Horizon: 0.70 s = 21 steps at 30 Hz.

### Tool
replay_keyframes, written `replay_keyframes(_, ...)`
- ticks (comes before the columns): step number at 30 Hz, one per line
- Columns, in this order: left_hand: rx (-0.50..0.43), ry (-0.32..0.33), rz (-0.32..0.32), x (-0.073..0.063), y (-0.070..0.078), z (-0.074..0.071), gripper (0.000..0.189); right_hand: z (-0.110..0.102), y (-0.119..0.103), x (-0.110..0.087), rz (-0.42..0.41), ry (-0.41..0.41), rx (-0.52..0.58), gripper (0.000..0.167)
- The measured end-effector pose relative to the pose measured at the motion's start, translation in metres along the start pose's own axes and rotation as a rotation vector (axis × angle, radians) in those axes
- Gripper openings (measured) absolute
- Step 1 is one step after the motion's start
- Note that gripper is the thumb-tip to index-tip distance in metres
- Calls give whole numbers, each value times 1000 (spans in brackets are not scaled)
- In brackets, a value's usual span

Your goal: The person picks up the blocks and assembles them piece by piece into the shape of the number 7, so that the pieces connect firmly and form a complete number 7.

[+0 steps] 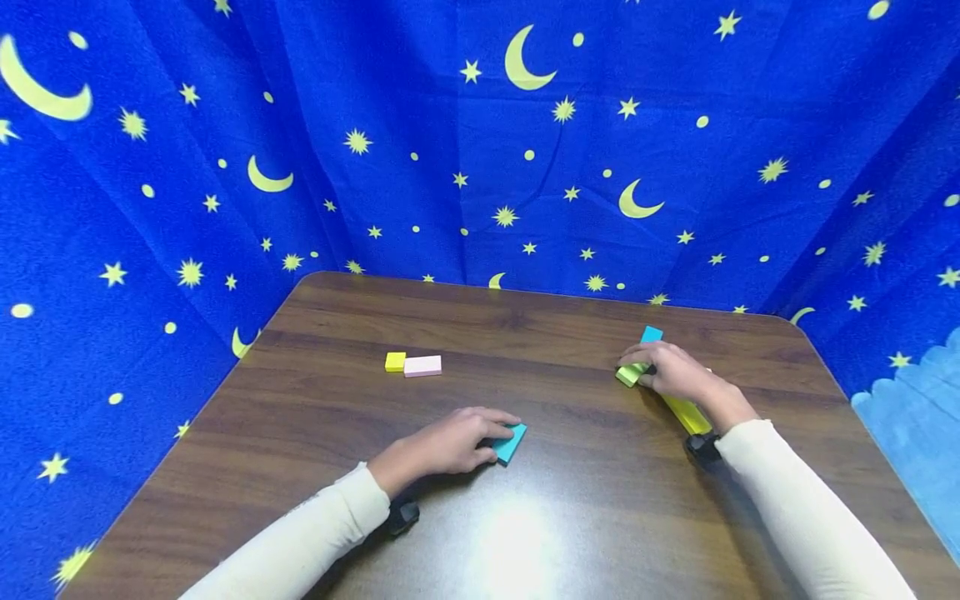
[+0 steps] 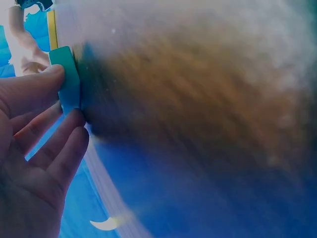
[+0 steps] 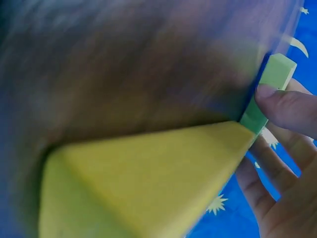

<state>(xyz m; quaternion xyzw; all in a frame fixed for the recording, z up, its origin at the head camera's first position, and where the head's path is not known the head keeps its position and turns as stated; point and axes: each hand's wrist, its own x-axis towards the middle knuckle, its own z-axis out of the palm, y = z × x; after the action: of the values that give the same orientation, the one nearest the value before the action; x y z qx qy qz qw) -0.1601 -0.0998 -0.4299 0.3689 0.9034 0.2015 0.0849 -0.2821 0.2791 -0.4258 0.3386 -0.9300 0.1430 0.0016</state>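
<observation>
My left hand (image 1: 453, 443) pinches a flat teal-blue block (image 1: 512, 445) at the middle of the table. In the left wrist view the thumb lies on one side of that block (image 2: 70, 82) and the fingertips on the other. Farther back on the right, my right hand (image 1: 675, 372) grips a light green block (image 1: 630, 375) between thumb and fingers. A long yellow block (image 1: 686, 414) lies under the right palm and wrist. In the right wrist view the yellow block (image 3: 158, 173) looms close, its far end right at the green block (image 3: 267, 84). Just past the right fingers shows another blue block (image 1: 652, 334), partly hidden.
On the left, a short yellow block (image 1: 395, 362) lies end to end with a pale pink block (image 1: 423, 367). The dark wooden table (image 1: 525, 350) is backed by a blue curtain (image 1: 420, 100) with moons and stars. Each wrist carries a small black camera.
</observation>
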Motion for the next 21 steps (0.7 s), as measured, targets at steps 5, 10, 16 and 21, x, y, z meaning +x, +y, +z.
replay_keyframes(5, -2, -15, -10, -3, 1, -1, 42, 0, -4, 5, -22, 39, 4, 34)
replay_keyframes(10, -5, -22, -20, -3, 2, 0, 44, -2, -12, 12, -29, 41, -8, 33)
replay_keyframes(16, -10, -18, -22, -3, 2, 0, 46, -3, -25, 20, -15, -6, 20, 34)
replay_keyframes(21, -9, -8, -14, -4, 2, -1, 44, 0, -38, 29, -30, -27, 38, 36)
